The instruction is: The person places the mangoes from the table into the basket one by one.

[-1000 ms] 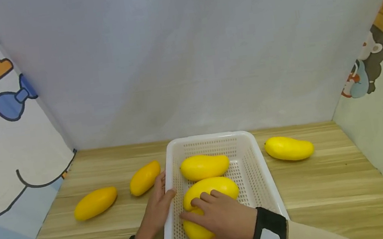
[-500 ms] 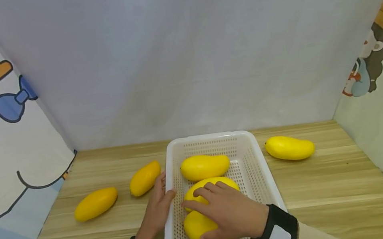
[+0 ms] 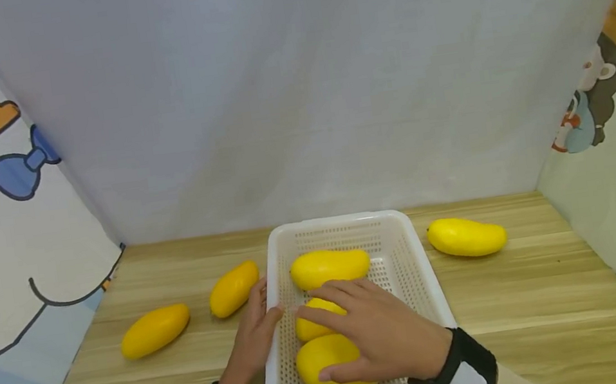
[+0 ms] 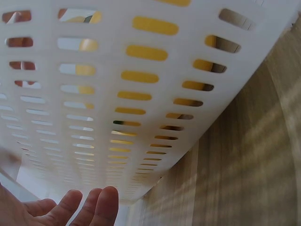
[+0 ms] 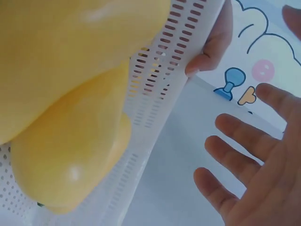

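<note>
A white perforated plastic basket (image 3: 434, 285) holds three yellow mangoes: a far one (image 3: 330, 267), a middle one (image 3: 313, 321) and a near one (image 3: 327, 364). My left hand (image 3: 253, 342) holds the basket's left wall, thumb over the rim and fingers along the outside; those fingers (image 4: 107, 205) show in the left wrist view. Over the middle and near mangoes hovers my right hand (image 3: 375, 329), partly hiding both. In the right wrist view its fingers (image 5: 244, 136) are spread and grip nothing, apart from the mangoes.
Two orange-yellow mangoes, one (image 3: 234, 289) beside my left hand and another (image 3: 155, 331) farther left, lie on the wooden table (image 3: 535, 318). One yellow mango (image 3: 467, 236) lies right of the basket. A pale cloth wall (image 3: 294, 90) stands behind, with printed panels at both sides.
My right hand has let go of the near mango and lifted, shifting slightly right as its fingers spread. The near mango stays in the basket. My left hand keeps its place.
</note>
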Demonstrator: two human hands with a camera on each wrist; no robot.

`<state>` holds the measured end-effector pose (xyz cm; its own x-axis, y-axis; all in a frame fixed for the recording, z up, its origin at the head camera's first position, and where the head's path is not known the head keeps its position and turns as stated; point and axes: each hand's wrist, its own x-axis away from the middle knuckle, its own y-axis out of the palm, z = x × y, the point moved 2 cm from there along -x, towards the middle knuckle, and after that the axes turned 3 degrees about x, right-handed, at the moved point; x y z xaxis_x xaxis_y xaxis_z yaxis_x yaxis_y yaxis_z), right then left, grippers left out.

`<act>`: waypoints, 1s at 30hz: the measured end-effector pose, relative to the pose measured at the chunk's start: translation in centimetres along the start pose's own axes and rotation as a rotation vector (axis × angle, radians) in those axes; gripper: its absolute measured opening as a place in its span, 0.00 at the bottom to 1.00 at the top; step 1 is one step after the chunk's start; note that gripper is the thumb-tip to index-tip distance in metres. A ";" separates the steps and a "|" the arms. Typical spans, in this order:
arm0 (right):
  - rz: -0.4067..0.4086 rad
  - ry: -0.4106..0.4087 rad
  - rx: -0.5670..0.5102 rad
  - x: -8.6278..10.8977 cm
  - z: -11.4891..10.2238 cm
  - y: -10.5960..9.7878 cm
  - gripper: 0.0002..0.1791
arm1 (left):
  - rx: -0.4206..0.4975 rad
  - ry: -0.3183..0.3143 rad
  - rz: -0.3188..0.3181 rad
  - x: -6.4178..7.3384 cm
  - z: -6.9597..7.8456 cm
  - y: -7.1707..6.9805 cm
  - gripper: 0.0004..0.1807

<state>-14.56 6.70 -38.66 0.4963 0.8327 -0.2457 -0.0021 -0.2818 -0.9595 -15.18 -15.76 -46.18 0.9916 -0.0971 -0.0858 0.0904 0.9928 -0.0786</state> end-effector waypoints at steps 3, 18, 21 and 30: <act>0.025 0.020 0.022 0.6 0.1 -0.4 0.43 | 0.010 0.017 -0.014 -0.2 0.0 0.2 0.31; 0.117 0.087 0.065 2.1 0.4 -1.6 0.44 | 0.024 0.002 -0.013 0.1 -0.2 0.2 0.31; 0.120 0.093 0.057 2.3 0.5 -1.8 0.44 | 0.025 0.001 -0.004 0.2 -0.2 0.1 0.31; 0.133 0.083 0.051 2.4 0.7 -2.1 0.44 | 0.055 0.003 -0.007 0.1 -0.1 -0.1 0.31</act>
<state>-14.00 9.59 -37.32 0.5589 0.7465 -0.3610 -0.1156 -0.3609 -0.9254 -15.09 -15.87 -46.33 0.9906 -0.1039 -0.0886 0.1021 0.9945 -0.0247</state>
